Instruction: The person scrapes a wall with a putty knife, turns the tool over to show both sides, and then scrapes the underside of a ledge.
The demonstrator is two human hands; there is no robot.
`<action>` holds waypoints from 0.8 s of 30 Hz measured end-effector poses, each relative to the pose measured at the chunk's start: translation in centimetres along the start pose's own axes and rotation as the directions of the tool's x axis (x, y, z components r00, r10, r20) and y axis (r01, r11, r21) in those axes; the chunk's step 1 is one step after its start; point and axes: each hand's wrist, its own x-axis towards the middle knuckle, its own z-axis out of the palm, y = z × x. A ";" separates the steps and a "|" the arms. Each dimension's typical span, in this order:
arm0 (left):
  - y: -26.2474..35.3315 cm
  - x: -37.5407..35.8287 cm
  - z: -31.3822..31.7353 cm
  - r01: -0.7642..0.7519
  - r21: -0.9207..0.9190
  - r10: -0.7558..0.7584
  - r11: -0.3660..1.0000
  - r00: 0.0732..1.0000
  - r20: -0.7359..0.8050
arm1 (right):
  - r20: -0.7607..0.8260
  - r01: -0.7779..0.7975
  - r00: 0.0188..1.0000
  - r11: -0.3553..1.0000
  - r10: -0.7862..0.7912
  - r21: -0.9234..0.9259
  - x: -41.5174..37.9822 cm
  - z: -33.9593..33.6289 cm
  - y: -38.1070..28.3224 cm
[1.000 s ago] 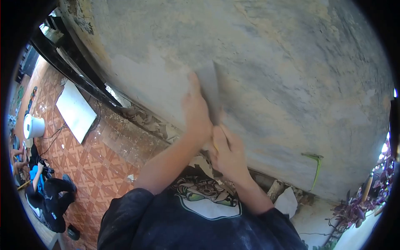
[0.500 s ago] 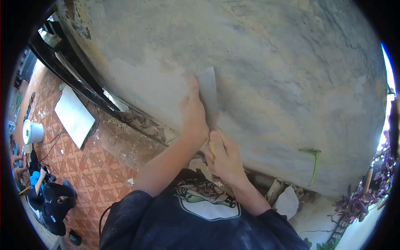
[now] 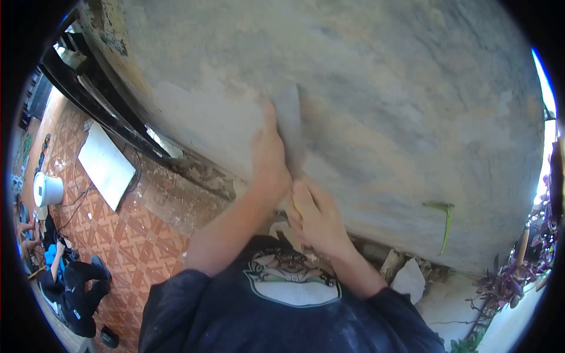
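Observation:
A wide putty knife (image 3: 289, 126) with a grey metal blade lies against the plastered wall (image 3: 382, 112), its blade pointing up the wall. My right hand (image 3: 319, 217) is closed round its handle, of which only a sliver of yellow shows. Just above, my left hand (image 3: 271, 156) holds the lower blade, its thumb stretched along the left edge; a blurred fingertip seems to show at the other edge. Most of the left fingers are hidden. Smooth pale plaster covers the wall left of the blade, while darker patchy grey lies to the right.
A green strip (image 3: 446, 226) hangs from the wall at lower right, near purple plants (image 3: 512, 282). To the left, a white board (image 3: 107, 167) and a white bucket (image 3: 48, 189) stand on the tiled floor (image 3: 141, 241). Another person (image 3: 79, 288) sits at lower left. Dark metal bars (image 3: 106, 109) flank the wall.
Both hands and the putty knife have shifted slightly up and to the left on the wall. The grip looks the same.

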 end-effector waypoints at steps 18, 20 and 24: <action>-1.7 3.0 -1.8 -0.330 0.379 0.386 0.864 0.919 -0.078 | 0.033 0.128 0.992 0.985 -0.125 -0.113 1.6 0.1 0.7; -1.4 3.2 -0.8 -0.226 0.248 0.259 0.942 0.960 -0.109 | 0.005 -0.124 0.992 0.991 0.124 0.051 1.4 0.0 0.3; 1.3 1.2 -1.0 -0.079 0.045 0.075 0.996 0.995 0.073 | -0.012 -0.057 0.998 0.998 0.057 0.013 2.9 0.7 -0.2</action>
